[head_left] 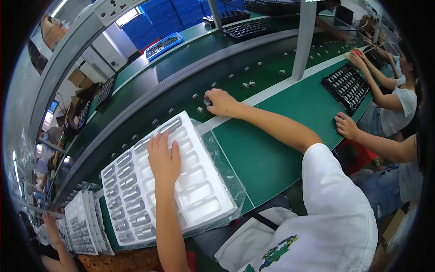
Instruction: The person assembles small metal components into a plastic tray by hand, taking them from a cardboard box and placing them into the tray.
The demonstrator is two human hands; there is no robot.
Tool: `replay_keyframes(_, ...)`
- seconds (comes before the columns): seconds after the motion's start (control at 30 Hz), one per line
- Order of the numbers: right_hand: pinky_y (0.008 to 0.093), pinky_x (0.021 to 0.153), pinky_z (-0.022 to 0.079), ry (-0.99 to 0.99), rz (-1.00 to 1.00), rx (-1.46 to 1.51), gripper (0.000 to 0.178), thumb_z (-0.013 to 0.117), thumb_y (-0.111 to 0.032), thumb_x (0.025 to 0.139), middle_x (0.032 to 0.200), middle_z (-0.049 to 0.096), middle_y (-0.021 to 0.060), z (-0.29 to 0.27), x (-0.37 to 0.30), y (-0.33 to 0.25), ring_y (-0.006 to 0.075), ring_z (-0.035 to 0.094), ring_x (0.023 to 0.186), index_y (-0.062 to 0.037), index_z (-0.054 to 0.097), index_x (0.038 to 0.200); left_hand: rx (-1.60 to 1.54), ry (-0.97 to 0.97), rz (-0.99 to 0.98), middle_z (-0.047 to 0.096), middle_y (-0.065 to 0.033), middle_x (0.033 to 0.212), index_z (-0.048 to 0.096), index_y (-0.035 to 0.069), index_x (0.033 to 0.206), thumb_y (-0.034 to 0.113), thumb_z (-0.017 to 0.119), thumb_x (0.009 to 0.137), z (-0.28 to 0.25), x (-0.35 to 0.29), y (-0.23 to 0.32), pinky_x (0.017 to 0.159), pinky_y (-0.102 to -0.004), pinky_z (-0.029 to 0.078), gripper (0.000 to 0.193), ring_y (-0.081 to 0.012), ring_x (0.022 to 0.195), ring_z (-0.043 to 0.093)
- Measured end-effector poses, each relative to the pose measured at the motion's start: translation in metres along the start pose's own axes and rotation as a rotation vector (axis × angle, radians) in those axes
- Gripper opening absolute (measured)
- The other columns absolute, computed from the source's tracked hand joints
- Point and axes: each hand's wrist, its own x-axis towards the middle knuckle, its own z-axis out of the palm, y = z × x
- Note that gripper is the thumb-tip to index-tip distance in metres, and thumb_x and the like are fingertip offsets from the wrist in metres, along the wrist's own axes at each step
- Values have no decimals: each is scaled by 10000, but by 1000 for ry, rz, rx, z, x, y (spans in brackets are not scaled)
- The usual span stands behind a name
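Observation:
A white plastic tray point(199, 174) with moulded pockets lies tilted before me on a sheet of clear film point(242, 192). Silver metal cylinders point(134, 206) fill its left rows, while pockets on the right side hold nothing. My left hand point(164, 158) rests over the tray's upper middle, fingers stretched out, just below a cylinder point(170, 126) in the top row. Reaching past the tray's far corner, my right hand point(221, 102) has its fingers closed round a small metal part point(207, 102) over the green conveyor belt point(181, 97).
More small metal parts point(231, 76) are scattered along the belt. At left stand stacked white trays point(84, 222). A black tray of parts point(346, 86) lies by co-workers on the right. A grey post point(304, 43) rises at the belt's edge. Beyond is a blue tray point(164, 46).

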Motion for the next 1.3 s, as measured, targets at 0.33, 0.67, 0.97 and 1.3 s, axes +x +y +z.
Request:
replay_keyframes(0.33,517,1073,311,-265,-376,-719,257,732,-341,819,950,696,132,2,27,-49,281,622,1036,-102,741,913,139,-64,213,543,-239,1295,573,33,1297,141,673,855,-5,37,-1,986,-492,433,466,-422,1204,489)
replay_keyframes(0.67,283,862,532,-6,104,1225,375,669,-119,940,1043,686,44,-51,-16,-57,130,649,949,-14,604,1294,-133,-197,136,655,-152,1118,669,29,1167,137,740,798,-16,61,-1,963,-426,451,392,-338,1137,543)
replay_keyframes(0.97,343,933,547,-143,9,1441,390,656,-67,942,1064,647,75,-100,-54,-106,159,650,1005,18,570,1313,-1175,-40,-391,661,-121,1136,645,0,1178,32,665,906,-49,22,69,937,-332,526,275,-219,1051,649)
replay_keyframes(1.3,274,839,554,-99,-279,1152,376,761,-9,835,1064,675,90,-118,-84,-141,137,654,923,24,665,1197,-1688,97,-583,634,-147,1139,566,-42,1259,49,643,956,-53,-14,100,962,-336,537,326,-200,1036,643)
